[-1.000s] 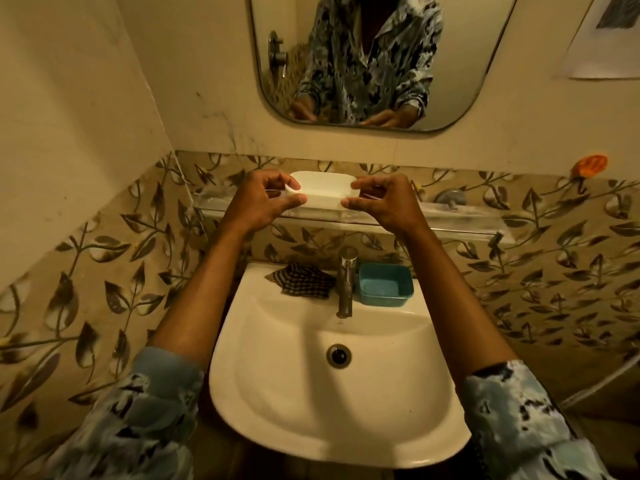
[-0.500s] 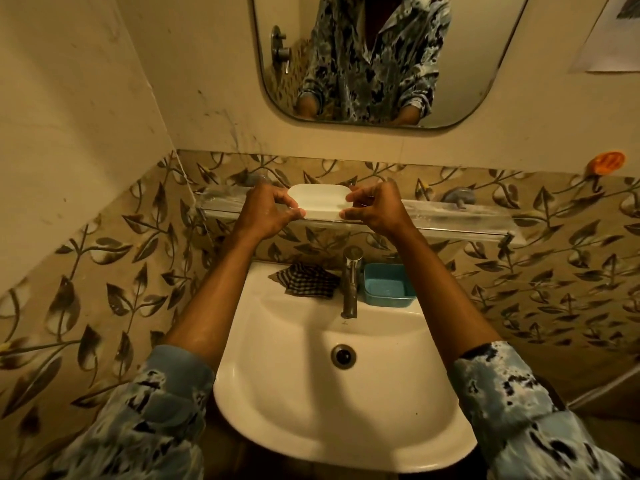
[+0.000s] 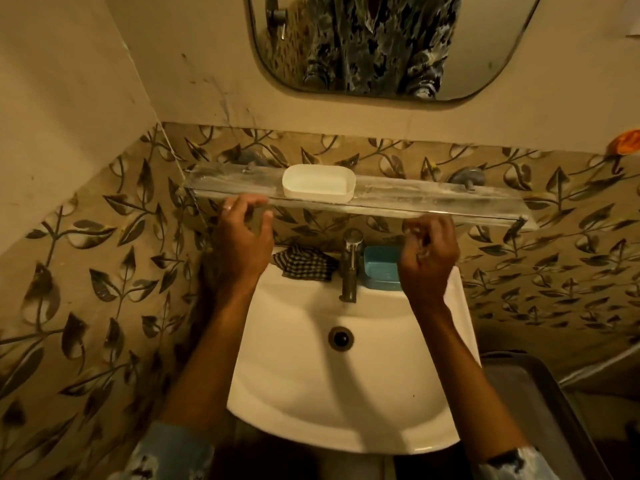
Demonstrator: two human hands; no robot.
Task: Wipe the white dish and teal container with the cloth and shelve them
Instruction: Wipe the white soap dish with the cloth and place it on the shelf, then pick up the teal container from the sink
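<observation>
The white dish (image 3: 318, 183) stands alone on the glass shelf (image 3: 433, 199) above the sink, with no hand on it. My left hand (image 3: 244, 237) hovers below the shelf's front edge, left of the dish, fingers loosely apart and empty. My right hand (image 3: 427, 256) is lower, just right of the tap, fingers curled and holding nothing; it partly covers the teal container (image 3: 379, 266), which sits on the sink's back ledge. The checked dark cloth (image 3: 304, 263) lies crumpled on the ledge left of the tap.
The metal tap (image 3: 350, 268) stands between cloth and container on the white sink (image 3: 346, 393). A mirror (image 3: 391, 43) hangs above the shelf. An orange hook (image 3: 625, 145) is on the right wall. A dark metal-edged surface (image 3: 540, 403) lies at lower right.
Both hands set the white dish on the shelf, let go of it and dropped back below the shelf. The camera tilted down and moved closer.
</observation>
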